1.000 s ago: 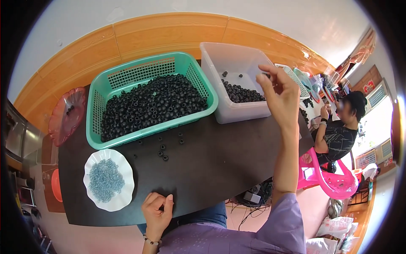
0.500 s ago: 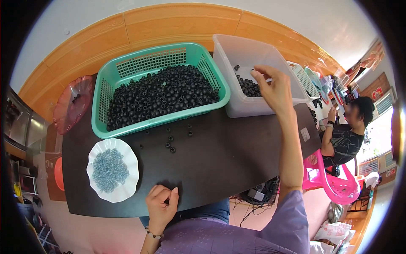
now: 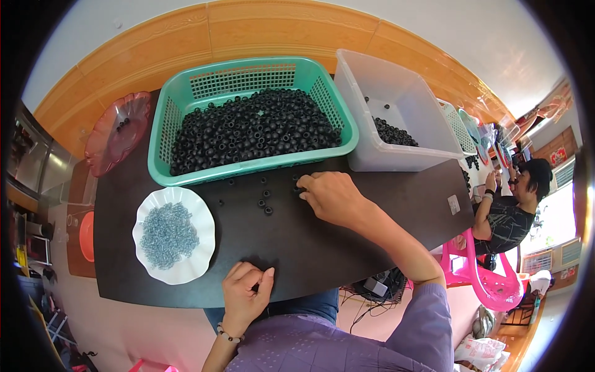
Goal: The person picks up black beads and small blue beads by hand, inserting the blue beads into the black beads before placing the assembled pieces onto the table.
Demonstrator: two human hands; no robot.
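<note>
On the dark table my right hand (image 3: 334,197) reaches down in front of the green basket, its thumb and fingertips closed at a black bead (image 3: 297,191) that they partly hide. Several loose black beads (image 3: 267,193) lie just to the left of it. My left hand (image 3: 246,290) rests at the table's near edge with its fingers curled in; whatever they may hold is hidden. A green basket (image 3: 257,168) full of black beads stands at the back. To its right is a clear plastic bin (image 3: 406,158) with a smaller heap of black beads (image 3: 393,133).
A white scalloped plate (image 3: 204,263) of small clear bluish beads sits at the left. Behind it is a pink shell-shaped dish (image 3: 114,149) with a few black beads. On the far right another person (image 3: 511,204) sits near a pink plastic chair (image 3: 496,288).
My right hand has moved from over the clear bin down to the beads on the table. My left hand stays curled at the near edge. The whole view has shifted slightly.
</note>
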